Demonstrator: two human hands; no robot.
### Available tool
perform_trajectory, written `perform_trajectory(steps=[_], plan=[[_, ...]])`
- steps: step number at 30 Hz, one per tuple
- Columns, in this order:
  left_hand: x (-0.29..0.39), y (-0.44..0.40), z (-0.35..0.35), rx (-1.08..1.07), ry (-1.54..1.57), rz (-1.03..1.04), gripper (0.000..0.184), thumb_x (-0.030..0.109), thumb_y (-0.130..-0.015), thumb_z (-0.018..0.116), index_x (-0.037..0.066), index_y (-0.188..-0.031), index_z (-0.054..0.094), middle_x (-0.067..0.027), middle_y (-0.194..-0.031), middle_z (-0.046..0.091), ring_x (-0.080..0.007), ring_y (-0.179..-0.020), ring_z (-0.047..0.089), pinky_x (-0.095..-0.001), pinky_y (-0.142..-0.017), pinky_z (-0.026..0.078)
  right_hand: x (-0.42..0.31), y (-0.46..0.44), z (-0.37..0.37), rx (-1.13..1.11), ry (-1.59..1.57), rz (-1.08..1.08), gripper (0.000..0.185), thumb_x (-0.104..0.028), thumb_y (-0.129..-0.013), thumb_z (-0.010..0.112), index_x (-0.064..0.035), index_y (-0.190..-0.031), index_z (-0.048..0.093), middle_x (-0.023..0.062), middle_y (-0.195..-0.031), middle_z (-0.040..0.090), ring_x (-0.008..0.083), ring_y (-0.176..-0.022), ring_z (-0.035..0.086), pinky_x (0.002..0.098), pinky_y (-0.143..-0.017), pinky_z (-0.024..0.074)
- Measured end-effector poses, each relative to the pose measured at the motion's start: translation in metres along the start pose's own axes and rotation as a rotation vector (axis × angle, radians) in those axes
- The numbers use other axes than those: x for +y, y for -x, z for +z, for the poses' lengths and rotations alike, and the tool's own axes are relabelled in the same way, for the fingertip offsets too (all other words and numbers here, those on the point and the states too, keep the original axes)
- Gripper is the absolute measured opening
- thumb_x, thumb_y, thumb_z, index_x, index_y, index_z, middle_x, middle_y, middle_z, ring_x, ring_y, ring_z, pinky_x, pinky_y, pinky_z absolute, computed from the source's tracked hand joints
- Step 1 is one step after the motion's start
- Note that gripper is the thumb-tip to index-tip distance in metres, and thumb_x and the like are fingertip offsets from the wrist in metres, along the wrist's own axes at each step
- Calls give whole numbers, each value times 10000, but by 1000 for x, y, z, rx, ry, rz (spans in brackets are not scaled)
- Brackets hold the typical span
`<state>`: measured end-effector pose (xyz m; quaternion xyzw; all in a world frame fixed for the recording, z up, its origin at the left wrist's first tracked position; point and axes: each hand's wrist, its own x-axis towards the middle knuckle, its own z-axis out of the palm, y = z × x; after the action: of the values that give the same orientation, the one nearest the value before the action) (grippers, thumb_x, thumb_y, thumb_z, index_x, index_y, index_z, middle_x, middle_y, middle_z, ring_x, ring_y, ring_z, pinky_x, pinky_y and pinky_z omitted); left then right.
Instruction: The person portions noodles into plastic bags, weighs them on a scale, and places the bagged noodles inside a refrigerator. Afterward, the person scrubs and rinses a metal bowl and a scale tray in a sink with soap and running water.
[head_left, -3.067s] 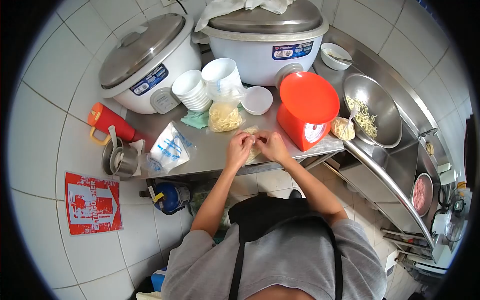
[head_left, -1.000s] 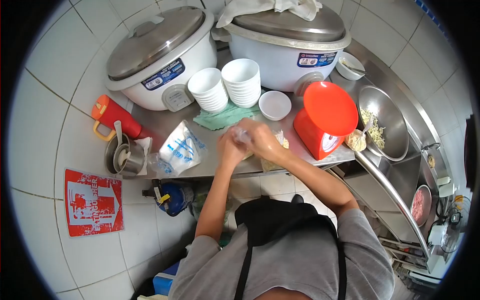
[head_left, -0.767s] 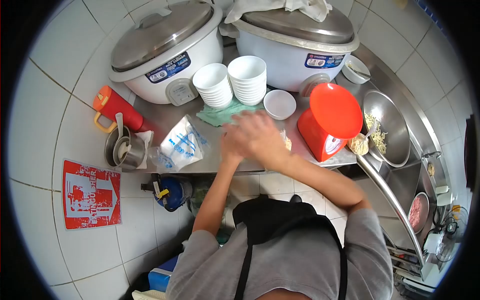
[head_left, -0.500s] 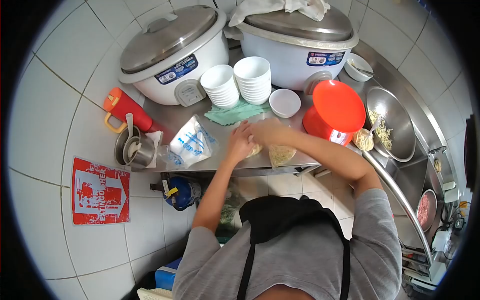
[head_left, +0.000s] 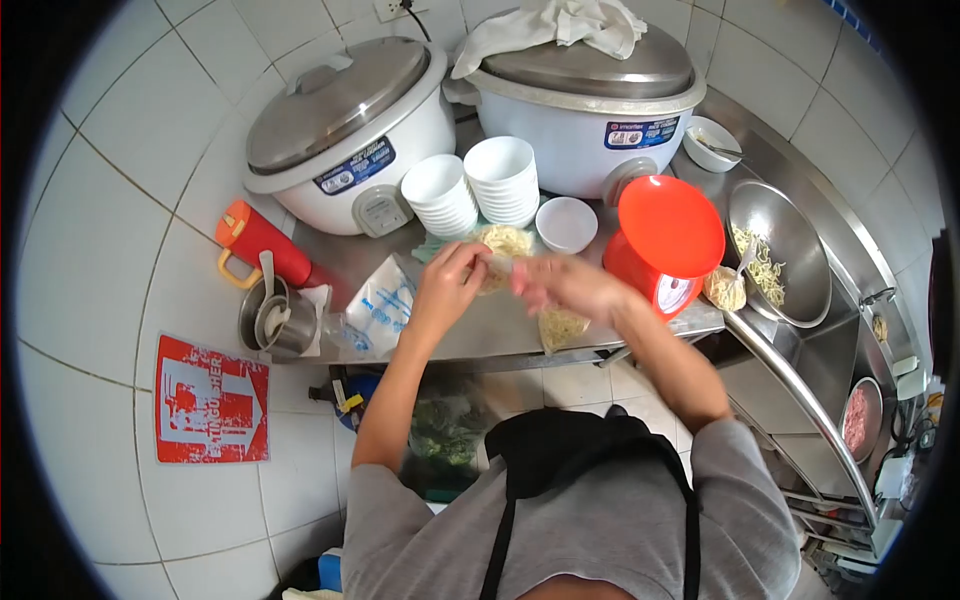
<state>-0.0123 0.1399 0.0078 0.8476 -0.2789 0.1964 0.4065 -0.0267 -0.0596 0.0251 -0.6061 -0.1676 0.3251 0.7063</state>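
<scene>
Plainly, pale-yellow strands (head_left: 503, 237) fill a clear bag (head_left: 515, 246), left hand (head_left: 447, 287) pinching it, right hand (head_left: 575, 285) too blurred.

White-tiled wall (head_left: 90, 270), dark grout lines, sweeping from 8 o'clock over 12 to 3. Red-and-white sign (head_left: 212, 400) between 8 and 9. Power socket (head_left: 392, 10), near 12. Steel table (head_left: 480, 337) at centre; sink (head_left: 826, 350) towards 3. Pale floor tiles (head_left: 575, 390) near 5. Light bright, dimmer under table.

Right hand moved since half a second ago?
Yes: the right hand has shifted toward the red scale, farther from the left hand.
</scene>
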Motion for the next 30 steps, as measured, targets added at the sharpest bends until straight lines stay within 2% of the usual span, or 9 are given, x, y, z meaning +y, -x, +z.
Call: perform_trajectory(steps=[2, 5, 8, 10, 16, 20, 23, 26, 30], plan=[[37, -5, -21, 39, 218, -100, 127, -24, -705, 599, 9, -828, 601, -72, -799, 580, -233, -708, 553, -304, -648, 440, 11, 23, 31, -287, -406, -50, 259, -288, -892, 477, -46, -924, 568, 20, -811, 545, 115, -737, 528, 288, -700, 450], [55, 6, -36, -193, 552, 119, 166, -47, -679, 615, 40, -820, 620, -54, -805, 556, -208, -746, 541, -296, -686, 429, 33, 4, 4, -361, 144, -172, 255, -214, -869, 523, -10, -1019, 557, 57, -962, 571, 98, -818, 557, 265, -747, 459], [55, 15, -24, -340, 381, 51, 180, -38, -666, 632, 61, -817, 630, -55, -829, 523, -199, -795, 521, -297, -719, 413, 14, -24, -26, -586, 124, -30, 212, -204, -819, 600, -36, -939, 647, -25, -867, 629, 57, -758, 563, 215, -665, 456], [42, 18, -15, -298, 292, 35, 154, -49, -674, 623, 57, -786, 618, -53, -857, 501, -168, -811, 503, -260, -713, 394, -2, -30, -33, -446, 522, -16, 158, -152, -800, 597, -29, -881, 655, 18, -859, 639, 116, -688, 578, 260, -612, 450], [-9, 45, 37, 171, 376, -369, 149, -21, -734, 573, 47, -864, 599, -49, -887, 544, -165, -791, 532, -256, -667, 417, 31, -40, 3, 339, 987, -683, 128, -20, -719, 581, 20, -828, 636, 161, -770, 575, 321, -664, 564, 360, -611, 450], [-30, 58, 38, -29, 395, -440, 300, -10, -790, 514, 33, -1086, 488, -46, -944, 544, -125, -856, 521, -250, -713, 414, 53, -56, -6, 349, 889, -525, 122, -14, -726, 575, 10, -836, 623, 137, -762, 576, 311, -683, 561, 362, -616, 445], [-32, 69, 35, -82, 679, -428, 348, 27, -843, 478, 19, -1183, 407, -41, -1039, 519, -106, -942, 485, -231, -791, 385, 45, -54, 12, 179, 849, -781, 111, 35, -694, 572, 22, -796, 616, 146, -767, 579, 314, -677, 569, 355, -610, 454], [-48, 76, 18, -307, 779, -596, 352, 95, -895, 442, 10, -1230, 373, -38, -1133, 476, -94, -1028, 434, -220, -866, 344, 33, -51, 19, 177, 777, -765, 117, 67, -686, 557, 24, -784, 606, 146, -759, 577, 297, -676, 571, 335, -599, 455], [-29, 70, 11, -366, 885, -596, 284, 174, -925, 419, 3, -1135, 505, -14, -990, 551, -80, -899, 484, -217, -811, 387, 5, -53, 14, 354, 516, -574, 91, -5, -804, 545, 11, -848, 623, 73, -853, 600, 150, -690, 563, 264, -611, 456]])
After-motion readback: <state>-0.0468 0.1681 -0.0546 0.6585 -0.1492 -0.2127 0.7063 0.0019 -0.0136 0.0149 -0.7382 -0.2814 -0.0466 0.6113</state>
